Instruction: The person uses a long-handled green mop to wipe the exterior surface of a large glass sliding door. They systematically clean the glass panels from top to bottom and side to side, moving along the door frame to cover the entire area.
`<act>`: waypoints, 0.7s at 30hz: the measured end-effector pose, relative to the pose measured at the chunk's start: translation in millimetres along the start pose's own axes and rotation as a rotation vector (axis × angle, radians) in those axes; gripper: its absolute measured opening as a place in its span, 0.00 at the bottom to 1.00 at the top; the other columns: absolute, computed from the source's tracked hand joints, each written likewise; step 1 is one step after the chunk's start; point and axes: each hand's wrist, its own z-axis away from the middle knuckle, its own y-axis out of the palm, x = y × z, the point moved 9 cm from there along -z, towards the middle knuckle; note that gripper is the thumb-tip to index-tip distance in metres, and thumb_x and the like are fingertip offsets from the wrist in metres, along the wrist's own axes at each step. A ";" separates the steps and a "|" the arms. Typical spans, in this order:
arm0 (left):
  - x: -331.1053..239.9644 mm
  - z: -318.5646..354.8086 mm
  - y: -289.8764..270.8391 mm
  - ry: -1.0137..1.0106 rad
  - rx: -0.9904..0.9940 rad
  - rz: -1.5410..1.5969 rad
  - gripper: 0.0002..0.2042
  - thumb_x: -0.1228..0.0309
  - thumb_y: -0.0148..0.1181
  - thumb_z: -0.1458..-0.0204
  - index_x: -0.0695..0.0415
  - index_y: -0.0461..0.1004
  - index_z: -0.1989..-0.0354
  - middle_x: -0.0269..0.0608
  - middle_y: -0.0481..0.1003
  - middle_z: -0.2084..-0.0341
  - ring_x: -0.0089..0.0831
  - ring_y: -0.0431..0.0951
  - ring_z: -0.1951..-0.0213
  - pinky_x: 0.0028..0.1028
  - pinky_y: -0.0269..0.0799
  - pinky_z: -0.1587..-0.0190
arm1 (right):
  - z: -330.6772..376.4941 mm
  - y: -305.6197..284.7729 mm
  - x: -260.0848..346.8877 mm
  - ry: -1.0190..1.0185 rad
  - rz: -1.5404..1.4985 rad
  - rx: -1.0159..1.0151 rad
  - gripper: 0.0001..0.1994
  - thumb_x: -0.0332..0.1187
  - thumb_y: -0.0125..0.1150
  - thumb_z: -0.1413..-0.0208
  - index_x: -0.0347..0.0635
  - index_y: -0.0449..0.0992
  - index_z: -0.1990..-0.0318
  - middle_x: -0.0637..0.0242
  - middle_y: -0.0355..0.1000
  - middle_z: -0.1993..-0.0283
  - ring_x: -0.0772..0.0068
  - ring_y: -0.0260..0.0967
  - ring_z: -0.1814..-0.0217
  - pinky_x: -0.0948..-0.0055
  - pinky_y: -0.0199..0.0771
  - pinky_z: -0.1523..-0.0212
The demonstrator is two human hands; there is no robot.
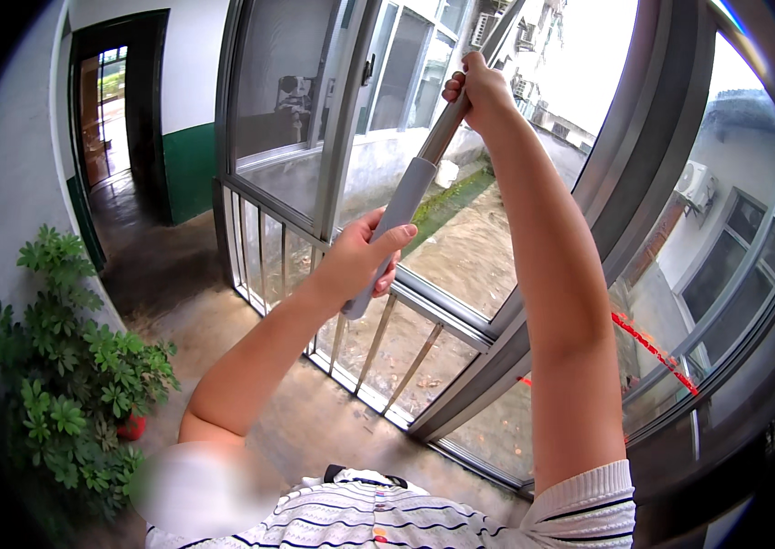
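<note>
1. Left hand (357,259): closed around the grey grip sleeve at the lower end of a long pole (409,194), thumb laid along the sleeve. The low placement is judged to serve as a pivot and to carry the weight.
2. Right hand (479,90): clamped on the bare metal shaft higher up, arm stretched almost straight. The two hands are set well apart on the pole, a spacing judged to give leverage and steering for a raised reach.
3. Pole: held slanted, rising from the lower centre toward the upper right and passing out of view beyond the right hand; its working end is not shown.
4. Window frame (534,302): grey metal, with glass panes directly ahead and a row of thin vertical bars (378,343) beneath the sill line.
5. Floor (314,421): bare concrete, stained dark toward the doorway (118,101).
6. Wall (12,183): white above, with a green lower band beside the doorway.
7. Potted plant (67,384): leafy, in a red pot, against the wall at the left.
</note>
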 end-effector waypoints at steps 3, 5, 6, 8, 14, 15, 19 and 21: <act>5.5 -11.0 -13.0 -0.021 0.012 0.051 0.14 0.59 0.55 0.45 0.54 0.61 0.67 0.31 0.61 0.86 0.17 0.60 0.90 0.19 0.56 0.89 | -7.8 23.1 -20.2 0.052 0.097 0.013 0.10 0.32 0.49 0.43 0.32 0.61 0.66 0.65 0.58 0.78 0.74 0.58 0.81 0.74 0.66 0.83; 12.0 -17.4 -26.3 -0.024 0.028 0.071 0.18 0.52 0.52 0.44 0.54 0.59 0.69 0.32 0.60 0.87 0.19 0.60 0.91 0.20 0.56 0.90 | -18.4 37.5 -41.4 0.066 0.135 0.017 0.09 0.31 0.49 0.44 0.32 0.62 0.68 0.63 0.59 0.80 0.72 0.60 0.82 0.73 0.67 0.83; 20.0 -20.6 -35.0 -0.041 0.040 0.109 0.19 0.50 0.52 0.44 0.54 0.59 0.69 0.32 0.60 0.87 0.19 0.60 0.92 0.21 0.56 0.90 | -19.0 43.5 -52.1 0.081 0.160 0.021 0.09 0.31 0.50 0.45 0.32 0.62 0.69 0.63 0.60 0.80 0.72 0.60 0.83 0.72 0.67 0.83; 37.6 -25.4 -52.9 -0.081 0.061 0.184 0.21 0.46 0.50 0.45 0.54 0.59 0.69 0.32 0.60 0.88 0.20 0.60 0.92 0.21 0.55 0.90 | -26.7 51.3 -76.6 0.062 0.161 0.047 0.09 0.31 0.51 0.47 0.32 0.62 0.71 0.62 0.60 0.81 0.70 0.61 0.84 0.71 0.67 0.84; 94.6 -31.5 -80.8 -0.137 0.002 0.145 0.21 0.47 0.52 0.46 0.54 0.59 0.71 0.31 0.59 0.90 0.21 0.60 0.93 0.22 0.55 0.90 | -23.2 39.8 -135.8 0.104 0.133 0.024 0.09 0.31 0.51 0.49 0.36 0.61 0.74 0.64 0.60 0.82 0.70 0.60 0.84 0.69 0.63 0.86; 107.2 -32.8 -81.4 -0.131 -0.031 0.088 0.20 0.49 0.54 0.46 0.54 0.59 0.71 0.31 0.59 0.90 0.21 0.60 0.93 0.22 0.55 0.90 | -17.3 33.1 -142.0 0.106 0.134 0.017 0.10 0.32 0.51 0.49 0.36 0.61 0.75 0.64 0.60 0.82 0.70 0.60 0.85 0.69 0.63 0.86; 159.0 -17.9 -60.1 -0.136 -0.066 -0.018 0.15 0.63 0.61 0.48 0.56 0.60 0.72 0.30 0.61 0.89 0.20 0.63 0.92 0.22 0.57 0.90 | 16.4 -12.5 -165.4 0.103 0.257 0.028 0.12 0.33 0.50 0.48 0.37 0.62 0.79 0.63 0.60 0.85 0.69 0.60 0.89 0.70 0.61 0.88; 190.6 -0.9 -46.4 -0.164 -0.061 -0.030 0.14 0.65 0.60 0.48 0.56 0.60 0.72 0.30 0.62 0.89 0.19 0.64 0.91 0.22 0.58 0.90 | 47.3 -34.0 -176.1 0.127 0.211 0.029 0.11 0.33 0.49 0.46 0.39 0.61 0.78 0.64 0.60 0.84 0.70 0.60 0.88 0.71 0.60 0.89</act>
